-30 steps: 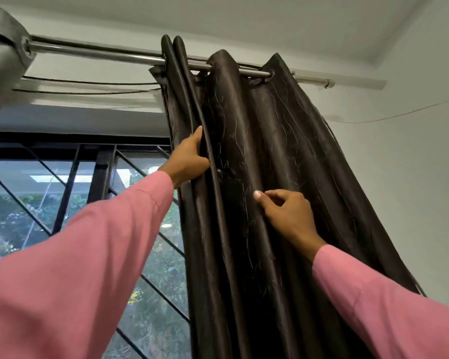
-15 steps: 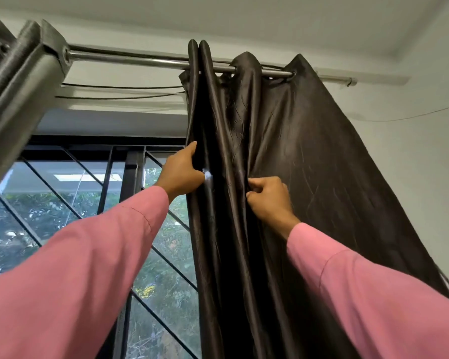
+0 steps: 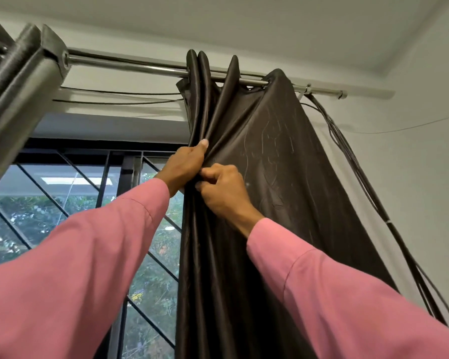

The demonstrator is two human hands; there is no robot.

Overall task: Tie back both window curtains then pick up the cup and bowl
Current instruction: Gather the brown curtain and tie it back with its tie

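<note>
A dark brown right curtain point(image 3: 270, 156) hangs bunched on a chrome rod point(image 3: 130, 65) at the window's right side. My left hand point(image 3: 184, 164) grips the curtain's gathered left folds, thumb up on the fabric. Right beside it, my right hand point(image 3: 223, 187) pinches a fold with curled fingers; the two hands nearly touch. The grey left curtain point(image 3: 13, 73) fills the upper left corner, pushed to the side. No cup or bowl is in view.
A window with black diagonal bars point(image 3: 88, 203) lies behind my left arm, trees outside. A bundle of dark cables point(image 3: 360, 177) hangs from the rod's right end down the white wall point(image 3: 425, 177). Thin wires point(image 3: 119, 97) run under the rod.
My right hand has moved left with a fold and now meets my left hand, bunching the curtain tighter. The view has shifted so the rod's right end and cables show.
</note>
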